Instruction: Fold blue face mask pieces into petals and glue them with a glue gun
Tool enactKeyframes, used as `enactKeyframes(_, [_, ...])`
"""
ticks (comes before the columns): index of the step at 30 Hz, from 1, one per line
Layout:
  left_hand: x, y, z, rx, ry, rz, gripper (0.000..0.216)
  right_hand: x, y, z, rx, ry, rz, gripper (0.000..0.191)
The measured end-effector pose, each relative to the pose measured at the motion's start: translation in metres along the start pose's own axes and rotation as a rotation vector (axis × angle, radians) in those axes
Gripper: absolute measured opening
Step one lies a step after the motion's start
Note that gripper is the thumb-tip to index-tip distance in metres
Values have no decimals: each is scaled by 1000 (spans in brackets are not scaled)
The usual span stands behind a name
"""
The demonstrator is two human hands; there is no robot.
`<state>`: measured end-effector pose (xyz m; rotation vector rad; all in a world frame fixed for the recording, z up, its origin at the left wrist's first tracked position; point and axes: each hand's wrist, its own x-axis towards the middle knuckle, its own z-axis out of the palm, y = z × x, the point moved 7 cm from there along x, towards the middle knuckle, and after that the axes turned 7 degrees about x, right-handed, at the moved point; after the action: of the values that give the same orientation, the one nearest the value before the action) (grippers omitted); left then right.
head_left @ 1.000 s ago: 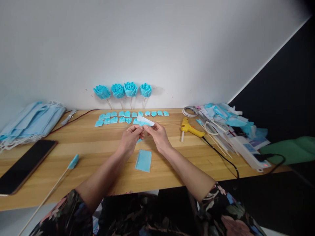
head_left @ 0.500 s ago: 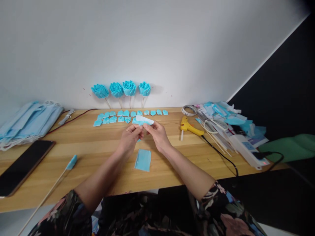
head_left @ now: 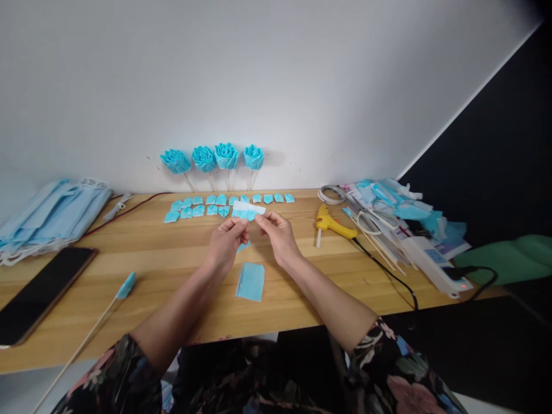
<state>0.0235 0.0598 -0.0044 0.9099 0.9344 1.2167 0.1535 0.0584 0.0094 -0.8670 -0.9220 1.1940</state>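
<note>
Between my two hands is a small piece of blue and white mask fabric (head_left: 249,210), partly folded, with a white strip along its far edge. My left hand (head_left: 228,240) pinches its left part. My right hand (head_left: 278,234) pinches its right end between thumb and fingers. Below them a blue fabric rectangle (head_left: 250,282) lies flat on the table, and a smaller blue piece (head_left: 244,246) shows partly behind my left fingers. Beyond my hands lie rows of small folded blue petals (head_left: 211,209), some hidden by the held piece.
Several blue fabric roses (head_left: 226,156) on sticks lean at the wall. A stick with a blue bud (head_left: 126,286), a phone (head_left: 41,296) and stacked masks (head_left: 54,210) are at left. At right are a yellow glue gun (head_left: 334,223), fabric scraps (head_left: 397,198) and a power strip (head_left: 433,265).
The held fabric has turned more level and shifted slightly left, showing more of its blue part. My right fingers have moved a little apart from my left ones.
</note>
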Motion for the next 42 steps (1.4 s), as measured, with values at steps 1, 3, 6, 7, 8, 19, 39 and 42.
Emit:
enactKeyframes(1, [0, 0, 0, 0, -2, 1, 32, 0, 0, 0, -2, 4, -2, 27])
enactKeyframes(3, [-1, 1, 0, -2, -1, 0, 31, 0, -1, 0, 0, 4, -5, 28])
enactKeyframes(6, [-1, 2, -1, -6, 5, -2, 29, 0, -1, 1, 14, -15, 3, 27])
enactKeyframes(7, [0, 1, -2, -8, 5, -1, 29, 0, 0, 1, 20, -17, 9, 26])
enactKeyframes(8, [0, 1, -2, -9, 6, 2, 29, 0, 0, 1, 25, -14, 18, 25])
enactKeyframes(19, [2, -1, -3, 20, 8, -7, 30, 2, 2, -2, 7, -4, 9, 31])
enactKeyframes(39, [0, 0, 0, 10, -29, -8, 30, -1, 6, 5, -32, -94, 33, 28])
enactKeyframes(42, [-1, -2, 0, 23, -31, -5, 30, 0, 8, 5, -9, -94, 48, 27])
